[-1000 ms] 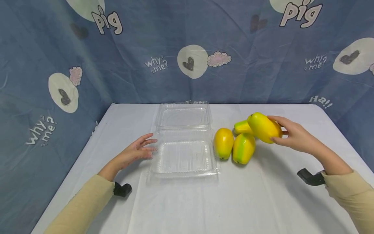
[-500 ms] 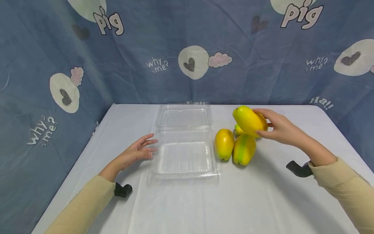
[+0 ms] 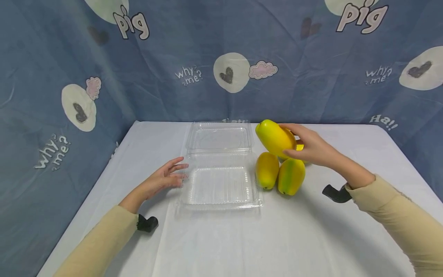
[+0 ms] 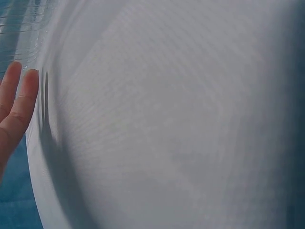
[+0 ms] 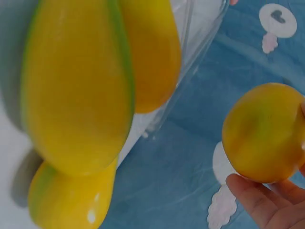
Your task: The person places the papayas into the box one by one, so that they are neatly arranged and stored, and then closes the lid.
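Now, starting at the left, the left hand (image 3: 157,182) waits by the left side of the clear container (image 3: 218,188), fingers apart, nothing gripped; whether the fingertips touch the rim I can't tell. Next across, the container lies spread on the white table, base near, lid (image 3: 221,139) folded back on the far side. Just right of that base sits one yellow fruit (image 3: 267,171). Above and beyond it, here's the key one: the held fruit (image 3: 274,137), raised it seems, with that base to its left and nearer. Its long axis slants across the container's left-right line, narrow greenish end pointing left and far, broad end toward the palm. Below it on the near side rests the green-striped fruit (image 3: 292,176); a third resting fruit (image 5: 71,200) is mostly hidden in the head view. And furthest right, the right hand (image 3: 313,146), fingers and thumb clamped round that broad end!
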Demonstrator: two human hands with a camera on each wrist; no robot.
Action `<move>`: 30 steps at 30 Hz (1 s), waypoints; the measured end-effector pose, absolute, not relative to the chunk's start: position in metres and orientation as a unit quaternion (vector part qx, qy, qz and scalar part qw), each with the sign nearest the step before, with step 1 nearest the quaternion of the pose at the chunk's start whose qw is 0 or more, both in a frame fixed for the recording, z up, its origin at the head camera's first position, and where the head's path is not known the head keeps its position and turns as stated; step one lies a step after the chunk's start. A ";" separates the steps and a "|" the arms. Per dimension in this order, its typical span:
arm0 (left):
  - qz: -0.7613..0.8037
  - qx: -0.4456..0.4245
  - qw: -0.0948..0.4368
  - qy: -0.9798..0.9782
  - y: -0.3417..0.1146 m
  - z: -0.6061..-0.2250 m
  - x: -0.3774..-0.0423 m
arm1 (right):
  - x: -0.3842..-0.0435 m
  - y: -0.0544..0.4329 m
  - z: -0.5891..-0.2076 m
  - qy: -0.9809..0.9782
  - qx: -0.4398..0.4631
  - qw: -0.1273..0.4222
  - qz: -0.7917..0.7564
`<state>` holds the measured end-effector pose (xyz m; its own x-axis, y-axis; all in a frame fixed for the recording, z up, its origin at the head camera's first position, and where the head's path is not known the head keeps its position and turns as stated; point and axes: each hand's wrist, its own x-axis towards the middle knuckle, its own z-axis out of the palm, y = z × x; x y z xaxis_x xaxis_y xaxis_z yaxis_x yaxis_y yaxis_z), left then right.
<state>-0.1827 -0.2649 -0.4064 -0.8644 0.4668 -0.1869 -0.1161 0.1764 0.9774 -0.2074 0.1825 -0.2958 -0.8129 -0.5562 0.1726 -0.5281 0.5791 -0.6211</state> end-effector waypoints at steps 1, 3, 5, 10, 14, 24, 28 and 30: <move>0.630 0.120 0.231 0.732 -0.265 -0.407 -0.183 | -0.208 0.180 -0.295 0.887 -0.308 0.022 -0.343; 0.630 0.120 0.231 0.732 -0.265 -0.407 -0.183 | -0.209 0.175 -0.295 0.884 -0.314 0.026 -0.346; 0.630 0.122 0.232 0.731 -0.265 -0.407 -0.183 | -0.211 0.169 -0.294 0.882 -0.317 0.030 -0.349; 0.633 0.121 0.232 0.729 -0.265 -0.407 -0.184 | -0.213 0.156 -0.292 0.874 -0.324 0.049 -0.358; 0.636 0.121 0.233 0.726 -0.265 -0.406 -0.183 | -0.214 0.147 -0.289 0.867 -0.331 0.061 -0.368; 0.640 0.119 0.231 0.723 -0.265 -0.406 -0.183 | -0.219 0.122 -0.288 0.852 -0.359 0.063 -0.375; 0.640 0.120 0.230 0.723 -0.265 -0.407 -0.183 | -0.220 0.111 -0.287 0.850 -0.369 0.064 -0.369; 0.640 0.120 0.231 0.723 -0.266 -0.408 -0.184 | -0.221 0.107 -0.287 0.849 -0.371 0.068 -0.369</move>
<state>-0.1839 -0.2657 -0.4077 -0.8648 0.4688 -0.1800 -0.1220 0.1516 0.9809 -0.2205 0.1065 -0.2866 -0.7150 -0.6810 0.1586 -0.5802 0.4513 -0.6780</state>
